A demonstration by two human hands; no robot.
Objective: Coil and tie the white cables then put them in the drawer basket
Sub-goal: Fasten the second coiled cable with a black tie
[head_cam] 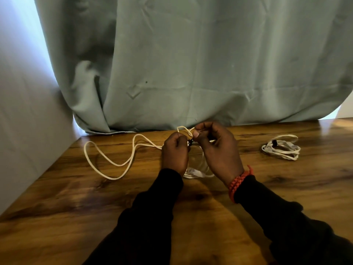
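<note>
A loose white cable (107,159) snakes across the left of the wooden table (66,197) and runs up into my hands. My left hand (174,153) and my right hand (217,148) are raised together over the table's far middle, fingers curled, both pinching the cable around a small black tie between them. Part of the same cable hangs in loops below my hands, blurred, down to the table. A second white cable (280,148) lies coiled and bound with a black tie on the right. No drawer basket is in view.
A pale green curtain (191,64) hangs along the table's far edge. A white wall (23,111) borders the table on the left. I wear dark sleeves and a red braided wristband (238,183) on my right wrist.
</note>
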